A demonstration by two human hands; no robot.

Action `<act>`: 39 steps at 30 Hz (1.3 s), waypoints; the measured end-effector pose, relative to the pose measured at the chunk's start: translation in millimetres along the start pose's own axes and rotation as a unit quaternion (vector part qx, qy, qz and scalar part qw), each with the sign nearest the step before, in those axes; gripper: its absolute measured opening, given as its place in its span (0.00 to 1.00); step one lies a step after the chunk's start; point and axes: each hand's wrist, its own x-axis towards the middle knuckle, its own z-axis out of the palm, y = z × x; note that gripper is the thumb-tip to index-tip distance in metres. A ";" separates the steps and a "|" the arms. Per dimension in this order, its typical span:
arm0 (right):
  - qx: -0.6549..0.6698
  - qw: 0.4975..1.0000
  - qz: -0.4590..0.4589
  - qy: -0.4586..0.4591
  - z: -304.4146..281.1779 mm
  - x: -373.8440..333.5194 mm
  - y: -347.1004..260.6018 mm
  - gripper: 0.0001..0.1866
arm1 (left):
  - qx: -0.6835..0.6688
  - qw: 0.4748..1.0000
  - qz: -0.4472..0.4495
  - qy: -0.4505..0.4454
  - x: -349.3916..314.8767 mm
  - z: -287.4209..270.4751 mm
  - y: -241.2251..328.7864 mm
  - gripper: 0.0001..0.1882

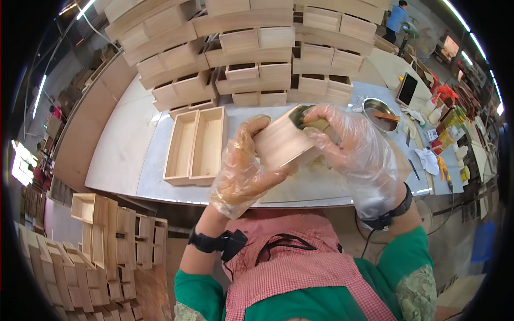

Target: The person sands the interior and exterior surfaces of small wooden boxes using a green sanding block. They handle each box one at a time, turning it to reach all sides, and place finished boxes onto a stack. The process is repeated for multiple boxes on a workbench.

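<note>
My left hand (241, 166), in a clear plastic glove, grips a small pale wooden box (281, 142) by its side and lower edge. The box is raised over the worktable and tilted, one flat face toward me. My right hand (356, 150), gloved the same way, pinches a dark green pad (297, 115) against the box's upper right end. Fingers cover much of the pad, so its exact kind is unclear. Just left of my left hand, a wooden tray with two compartments (195, 177) lies open side up on the table.
Stacked wooden boxes (241, 43) line the table's far side. On the right are a metal bowl (369, 101) with a brown piece in it, a phone (407, 89), a white cloth (426, 160) and bottles. More boxes (107, 241) stand low at left. A person (396, 20) stands far off.
</note>
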 end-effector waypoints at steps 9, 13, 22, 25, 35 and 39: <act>-0.109 0.990 0.084 0.020 -44.2 8.5 56.0 0.11 | -0.108 0.993 -0.045 -0.031 73.4 95.6 -69.7 0.49; -0.112 0.991 -0.063 -0.030 -31.5 15.7 48.8 0.12 | -0.229 0.970 -0.039 -0.075 85.7 112.2 -81.4 0.50; -0.149 0.985 0.033 -0.077 -36.6 47.3 92.1 0.14 | -0.220 0.971 -0.066 -0.067 88.8 105.3 -91.2 0.49; -0.111 0.987 -0.058 -0.104 -19.5 46.9 58.7 0.13 | -0.209 0.972 -0.083 -0.063 86.9 106.3 -93.5 0.48; -0.155 0.980 0.048 -0.111 -28.2 58.5 60.7 0.13 | -0.204 0.976 -0.051 -0.049 90.2 104.8 -92.7 0.49; -0.199 0.966 -0.008 -0.166 -9.6 74.5 52.7 0.13 | -0.226 0.967 -0.068 -0.095 87.3 107.3 -92.8 0.49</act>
